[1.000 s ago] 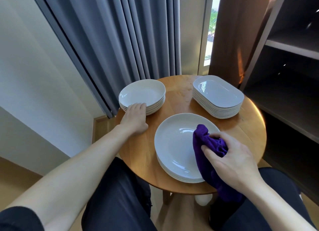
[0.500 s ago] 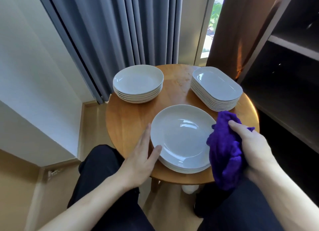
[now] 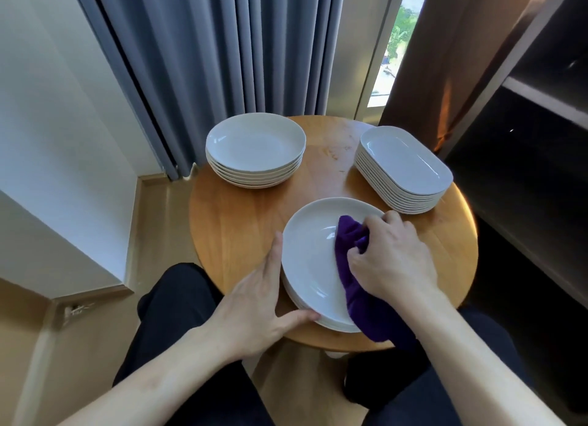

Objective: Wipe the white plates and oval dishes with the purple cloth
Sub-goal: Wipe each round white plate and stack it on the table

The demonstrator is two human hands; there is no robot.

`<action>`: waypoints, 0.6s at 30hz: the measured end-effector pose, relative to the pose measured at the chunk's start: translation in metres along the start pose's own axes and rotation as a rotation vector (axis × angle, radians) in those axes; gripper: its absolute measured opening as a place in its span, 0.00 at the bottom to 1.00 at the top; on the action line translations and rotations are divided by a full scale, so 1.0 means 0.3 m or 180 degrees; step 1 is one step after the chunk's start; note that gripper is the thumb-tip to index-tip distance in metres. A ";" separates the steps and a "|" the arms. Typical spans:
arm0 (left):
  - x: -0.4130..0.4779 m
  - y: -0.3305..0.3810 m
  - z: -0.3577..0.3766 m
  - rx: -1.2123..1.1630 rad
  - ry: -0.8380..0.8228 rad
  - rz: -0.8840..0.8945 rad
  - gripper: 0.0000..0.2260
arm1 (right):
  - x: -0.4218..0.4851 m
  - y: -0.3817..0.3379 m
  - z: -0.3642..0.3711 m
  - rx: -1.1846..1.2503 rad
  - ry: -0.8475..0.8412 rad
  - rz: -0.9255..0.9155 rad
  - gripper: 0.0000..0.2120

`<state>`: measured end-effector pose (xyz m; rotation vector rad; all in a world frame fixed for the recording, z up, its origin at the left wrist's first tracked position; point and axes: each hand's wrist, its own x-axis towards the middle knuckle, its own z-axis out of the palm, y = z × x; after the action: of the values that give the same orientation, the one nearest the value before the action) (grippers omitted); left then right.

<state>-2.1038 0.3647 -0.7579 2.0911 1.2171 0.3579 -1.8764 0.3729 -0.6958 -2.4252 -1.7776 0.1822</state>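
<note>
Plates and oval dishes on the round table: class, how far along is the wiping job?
Done: nothing visibly. In hand: right hand presses purple cloth on the near top plate; left hand steadies its rim. Left: far plate stack, oval dishes, no hand on them.

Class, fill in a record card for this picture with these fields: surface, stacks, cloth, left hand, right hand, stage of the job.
surface: round wooden table
stacks: near stack of round plates in front; far stack of round plates back left; oval dishes stacked back right
cloth: purple cloth, bunched on the near stack's top plate, tail trailing over its near rim
left hand: left hand rests against the near stack's left rim, fingers straight
right hand: right hand grips the cloth on the plate
stage: wiping the near stack's top plate
</note>
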 end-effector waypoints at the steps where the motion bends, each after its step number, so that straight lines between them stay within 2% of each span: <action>1: 0.001 0.001 0.000 0.0006 -0.0004 0.0004 0.56 | 0.027 -0.026 0.015 -0.0103 0.0049 0.0013 0.18; 4: 0.006 0.006 0.002 0.0064 0.0020 0.0025 0.55 | 0.092 -0.108 0.046 -0.0027 0.0346 -0.0148 0.16; 6: 0.011 0.006 0.001 0.0149 0.0037 0.0040 0.55 | 0.116 -0.158 0.055 0.0014 0.0371 -0.0492 0.15; 13: 0.000 -0.002 -0.007 0.0338 -0.0015 0.0087 0.54 | 0.016 -0.211 0.063 -0.0083 -0.0393 -0.1624 0.09; 18: 0.004 0.000 -0.012 0.0611 -0.0087 0.0006 0.55 | -0.022 -0.160 0.001 -0.0128 -0.1202 -0.1662 0.07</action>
<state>-2.1051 0.3671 -0.7551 2.2518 1.2769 0.2195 -1.9236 0.3808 -0.6877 -1.9485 -2.5216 0.5774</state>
